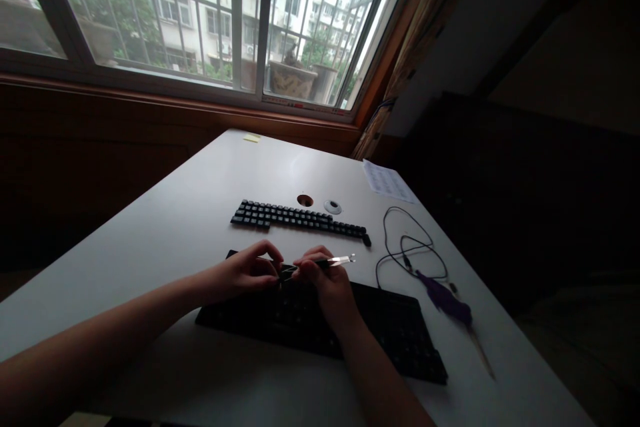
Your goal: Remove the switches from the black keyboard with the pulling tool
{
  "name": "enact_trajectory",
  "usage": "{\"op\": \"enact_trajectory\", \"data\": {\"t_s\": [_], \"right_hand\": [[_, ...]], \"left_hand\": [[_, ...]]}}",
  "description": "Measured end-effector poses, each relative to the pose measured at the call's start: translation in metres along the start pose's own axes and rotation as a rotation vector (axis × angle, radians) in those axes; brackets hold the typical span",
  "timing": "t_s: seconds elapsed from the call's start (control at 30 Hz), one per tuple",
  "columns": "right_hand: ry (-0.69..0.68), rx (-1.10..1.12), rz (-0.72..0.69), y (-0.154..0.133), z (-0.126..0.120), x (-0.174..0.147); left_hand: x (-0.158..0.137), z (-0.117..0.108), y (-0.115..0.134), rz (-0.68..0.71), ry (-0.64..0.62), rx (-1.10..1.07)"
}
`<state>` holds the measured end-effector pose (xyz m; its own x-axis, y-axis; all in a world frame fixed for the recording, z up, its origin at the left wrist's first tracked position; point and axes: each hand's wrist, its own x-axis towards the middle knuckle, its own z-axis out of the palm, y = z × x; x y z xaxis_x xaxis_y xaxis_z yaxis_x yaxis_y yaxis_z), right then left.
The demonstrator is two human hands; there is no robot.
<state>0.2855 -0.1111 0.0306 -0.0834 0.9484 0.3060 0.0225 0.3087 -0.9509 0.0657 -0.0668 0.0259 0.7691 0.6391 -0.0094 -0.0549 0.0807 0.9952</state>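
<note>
A black keyboard [395, 327] lies in front of me on the white table, partly hidden under both hands; its middle is too dark to make out well. My right hand [325, 280] is closed around a keycap puller [337, 261] with a dark handle. Its forked metal end points right, and its thin wires reach left toward my other hand. Held over the keyboard, my left hand [255, 271] pinches at the wire end, where a small dark keycap [285, 275] seems to sit between the fingertips. Beyond the hands, loose black keycaps [295, 215] stand in rows on the tabletop.
To the right lie a coiled black cable [400, 253] and a purple brush-like tool [447, 300] with a thin pale handle. Printed paper [389, 181] rests at the far right edge, a yellow note [251, 138] at the back. Two round table holes, one a cable hole [305, 201], sit behind the keycaps.
</note>
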Motion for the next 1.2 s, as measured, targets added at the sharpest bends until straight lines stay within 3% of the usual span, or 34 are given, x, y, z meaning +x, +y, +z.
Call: {"op": "enact_trajectory", "data": {"t_s": [0.17, 0.3, 0.67, 0.87, 1.1, 1.2], "right_hand": [[0.15, -0.153, -0.07, -0.002, -0.005, 0.0], [0.224, -0.268, -0.136, -0.004, -0.006, -0.001], [-0.026, -0.533, -0.289, -0.002, 0.006, -0.008], [-0.132, -0.589, -0.296, 0.001, 0.01, -0.009], [-0.152, -0.636, -0.327, 0.0, 0.01, -0.008], [-0.129, -0.631, -0.315, 0.002, 0.009, -0.009]], "left_hand": [[-0.002, -0.001, 0.006, -0.061, 0.049, -0.148], [-0.001, -0.002, 0.007, -0.01, 0.119, -0.183], [0.002, -0.004, 0.0, 0.041, 0.152, -0.139], [0.003, -0.006, -0.004, 0.073, 0.156, -0.108], [0.0, -0.004, -0.001, -0.01, 0.07, -0.099], [-0.001, -0.004, 0.001, 0.011, 0.129, -0.048]]}}
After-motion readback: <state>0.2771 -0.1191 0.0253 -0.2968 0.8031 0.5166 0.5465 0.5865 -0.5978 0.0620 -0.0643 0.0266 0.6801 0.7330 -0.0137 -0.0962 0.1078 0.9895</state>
